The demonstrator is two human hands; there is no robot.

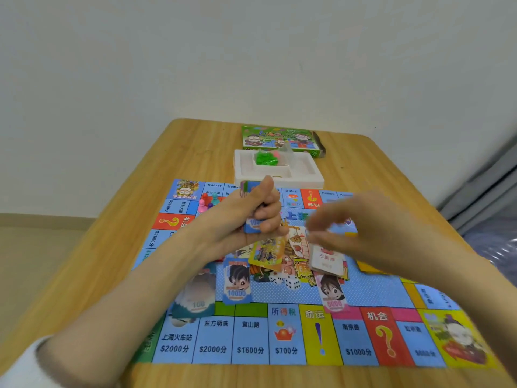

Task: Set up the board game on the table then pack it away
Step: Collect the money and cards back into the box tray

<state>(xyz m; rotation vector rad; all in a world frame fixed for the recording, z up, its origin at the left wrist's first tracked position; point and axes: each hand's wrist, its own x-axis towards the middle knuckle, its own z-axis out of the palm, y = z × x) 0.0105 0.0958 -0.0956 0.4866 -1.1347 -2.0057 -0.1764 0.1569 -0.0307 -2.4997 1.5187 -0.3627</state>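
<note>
The game board lies flat on the wooden table. My left hand grips a stack of paper money upright above the board's middle. My right hand, blurred, hovers beside it with curled fingers over a pile of cards; whether it holds anything I cannot tell. Money piles marked 100, 10000 and 5000 lie on the board. Two white dice sit in the middle. Coloured pawns stand at the far left corner.
A white foam tray holding green pieces sits beyond the board. Behind it lies the green game box. A white wall stands behind the table, grey cloth hangs at the right, and floor shows at the left.
</note>
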